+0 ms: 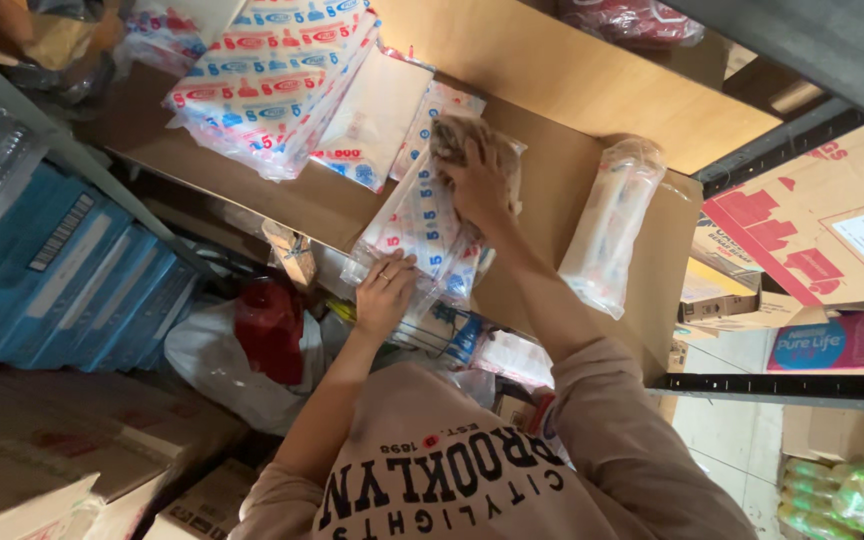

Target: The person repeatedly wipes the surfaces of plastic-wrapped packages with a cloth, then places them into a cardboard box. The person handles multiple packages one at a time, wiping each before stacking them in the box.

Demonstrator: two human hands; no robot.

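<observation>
My left hand (pixel 385 292), with a ring on one finger, grips the lower edge of a bundle of clear plastic packets (pixel 422 225) printed in red and blue. The bundle lies tilted on a brown cardboard surface (pixel 542 190). Further up, my right hand (pixel 479 185) presses on the top of the same bundle, its fingers closed around a brownish crumpled piece (pixel 457 135); I cannot tell what that piece is. Both sleeves are beige.
A stack of similar printed packs (pixel 272 80) lies at the upper left. A clear wrapped roll (pixel 607 225) leans to the right of my hands. Blue cartons (pixel 62 270) stand at the left, a red bag (pixel 267 325) below, cardboard boxes (pixel 822 220) and a dark shelf rail (pixel 782 385) at the right.
</observation>
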